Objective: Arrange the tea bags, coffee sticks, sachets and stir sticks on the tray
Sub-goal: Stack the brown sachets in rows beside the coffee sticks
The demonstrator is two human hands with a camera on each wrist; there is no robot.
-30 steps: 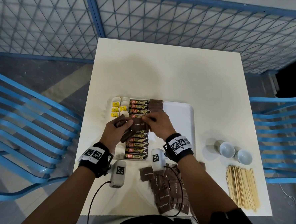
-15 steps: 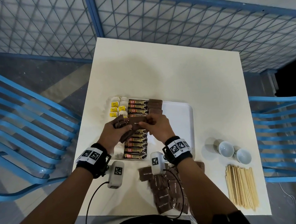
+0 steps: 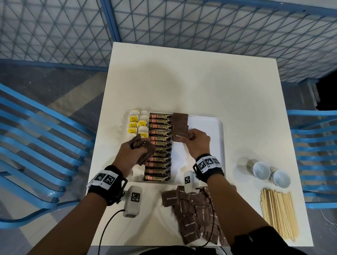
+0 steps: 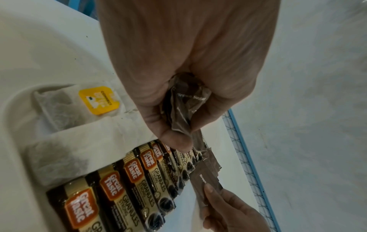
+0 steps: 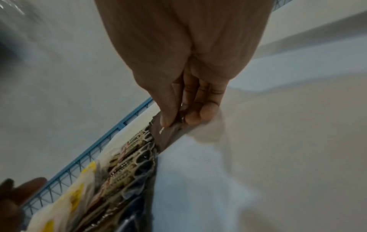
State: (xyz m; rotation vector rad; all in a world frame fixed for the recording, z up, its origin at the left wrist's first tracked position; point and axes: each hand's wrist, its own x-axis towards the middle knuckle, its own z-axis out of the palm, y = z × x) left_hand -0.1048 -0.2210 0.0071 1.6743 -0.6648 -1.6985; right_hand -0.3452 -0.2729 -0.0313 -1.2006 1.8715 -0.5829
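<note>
A white tray (image 3: 213,136) holds tea bags (image 3: 137,125) with yellow tags at its left, then a column of coffee sticks (image 3: 160,145), then a short row of brown sugar sachets (image 3: 180,120). My right hand (image 3: 194,140) pinches one brown sugar sachet (image 3: 179,137) just below that row, low over the tray. My left hand (image 3: 134,151) grips a bunch of brown sachets (image 3: 145,150) over the coffee sticks. The left wrist view shows the bunch (image 4: 184,106) crumpled in my fist; the right wrist view shows the pinched sachet (image 5: 168,133).
A loose heap of brown sugar sachets (image 3: 192,214) lies near the table's front edge. Wooden stir sticks (image 3: 277,213) lie at the front right, with two white cups (image 3: 271,173) behind them. Blue chairs (image 3: 32,147) stand on both sides, a blue mesh fence behind.
My right hand has drawn one sachet out of the bunch and moved it right, down to the sachet row. The left hand has stayed over the coffee sticks with the rest.
</note>
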